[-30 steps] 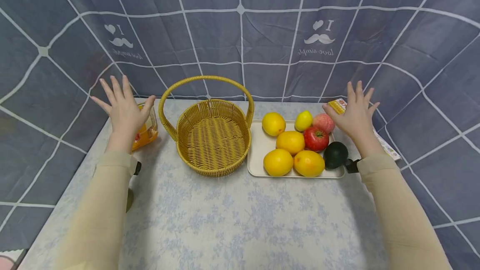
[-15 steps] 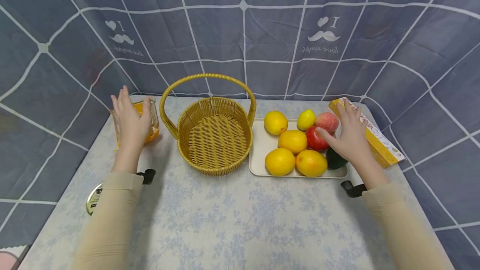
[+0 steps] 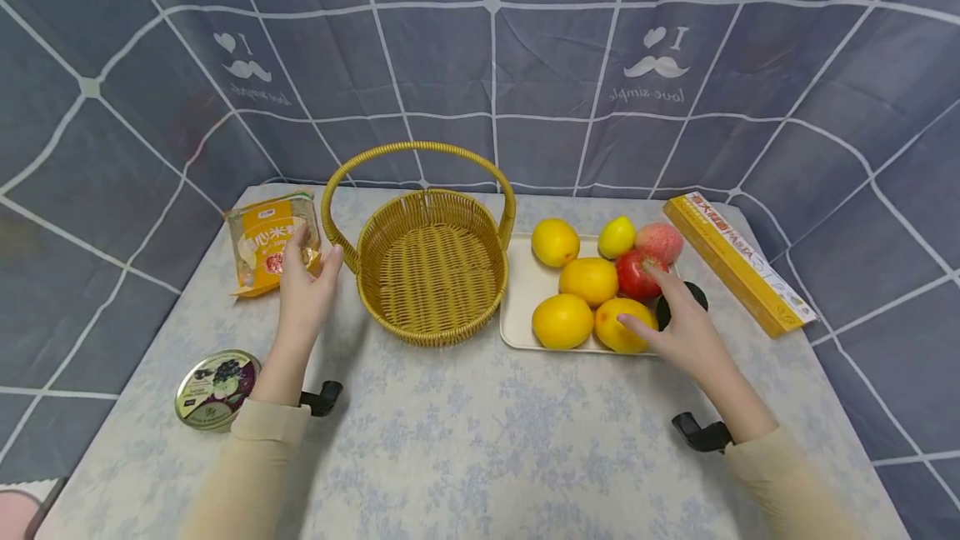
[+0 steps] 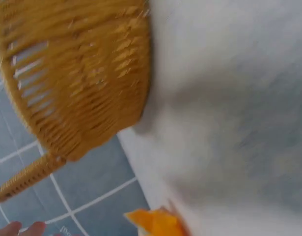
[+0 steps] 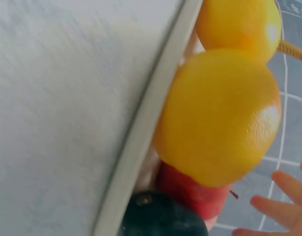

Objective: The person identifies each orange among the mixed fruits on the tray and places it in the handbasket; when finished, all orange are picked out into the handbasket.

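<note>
My left hand (image 3: 306, 298) hovers left of the round wicker basket (image 3: 501, 298), its thumb and fingers apart and holding nothing. Behind it lies an orange food packet (image 3: 262, 244). Over the right part of a pale tray (image 3: 517, 332), my right hand (image 3: 693, 340) has thumb and fingers spread around the side of a yellow fruit (image 3: 621, 325); contact cannot be told. That hand partly covers a dark green fruit (image 3: 693, 297); a red fruit (image 3: 636, 273) sits behind. In the right wrist view, the fingertips (image 5: 273, 209) appear apart from the large yellow fruit (image 5: 219, 118).
More yellow fruits (image 3: 561, 322) and a pink peach (image 3: 660, 242) share the tray. A long yellow pasta box (image 3: 738, 265) lies at right. A round tin (image 3: 217, 390) sits front left. The basket's tall handle (image 3: 420, 145) arches upward. A tiled-pattern curtain (image 3: 450, 57) encloses the table.
Both hands have drawn nearer and inward: the left from over the packet toward the basket, the right from above the box to the front of the tray. The tin and box are now uncovered.
</note>
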### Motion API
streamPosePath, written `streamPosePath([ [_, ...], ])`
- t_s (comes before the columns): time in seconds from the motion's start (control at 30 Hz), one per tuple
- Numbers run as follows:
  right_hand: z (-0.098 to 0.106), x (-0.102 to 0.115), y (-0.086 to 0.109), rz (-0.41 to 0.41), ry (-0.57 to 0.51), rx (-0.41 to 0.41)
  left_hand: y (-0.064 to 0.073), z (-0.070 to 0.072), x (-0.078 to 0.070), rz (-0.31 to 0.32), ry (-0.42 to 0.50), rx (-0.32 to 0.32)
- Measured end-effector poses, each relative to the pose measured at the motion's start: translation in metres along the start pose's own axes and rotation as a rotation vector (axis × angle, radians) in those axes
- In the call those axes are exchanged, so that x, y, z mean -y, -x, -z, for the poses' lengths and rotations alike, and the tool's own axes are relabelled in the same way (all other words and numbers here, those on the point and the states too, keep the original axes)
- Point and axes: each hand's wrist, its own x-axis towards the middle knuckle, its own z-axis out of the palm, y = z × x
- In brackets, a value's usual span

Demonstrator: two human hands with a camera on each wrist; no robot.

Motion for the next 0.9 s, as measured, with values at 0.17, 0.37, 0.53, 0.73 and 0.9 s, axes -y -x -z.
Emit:
streamPosePath([
  [0.17, -0.007, 0.002, 0.005, -0.004, 0.003, 0.030, 0.010, -0.006, 0.007, 0.062, 0.031, 0.126],
  [0.37, -0.013, 0.001, 0.006, -0.032, -0.016, 0.047, 0.015, -0.015, 0.013, 0.116, 0.047, 0.252],
  [0.53, -0.020, -0.002, 0.005, -0.037, -0.020, 0.048, 0.018, -0.022, 0.022, 0.153, 0.019, 0.319],
  [0.73, -0.027, -0.003, 0.005, -0.037, 0.007, 0.047, 0.018, -0.027, 0.028, 0.158, -0.066, 0.370],
  [0.9, -0.031, -0.007, 0.007, -0.019, 0.013, 0.030, 0.017, -0.029, 0.028, 0.151, -0.044, 0.348],
])
